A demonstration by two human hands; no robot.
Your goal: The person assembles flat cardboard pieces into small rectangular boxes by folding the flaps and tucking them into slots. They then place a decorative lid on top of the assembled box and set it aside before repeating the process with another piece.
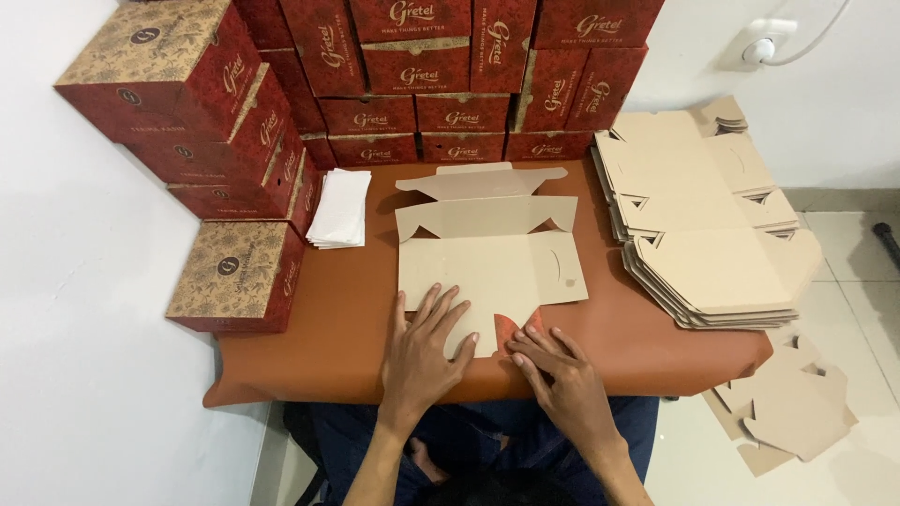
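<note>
- At the far left, folded red boxes [202,103] with gold patterned lids stand stacked against the white wall, and one more [239,276] sits lower, at the table's left edge.
- Just right of them lies a small stack of white paper sheets [339,208] on the brown table [337,337].
- My left hand [424,349] rests flat, fingers spread, pressing on the near edge of an unfolded tan cardboard box blank [473,253], which lies at the middle of the table in front of me.
- My right hand [561,375] pinches a small corner flap of that blank, its red printed side turned up, at the blank's near right corner.
- Behind the blank, a wall of red boxes [441,84] fills the back of the table.
- To the right, a thick pile of flat blanks [703,225] overhangs the table edge.
- On the floor at far right lie loose cardboard pieces [797,412].
</note>
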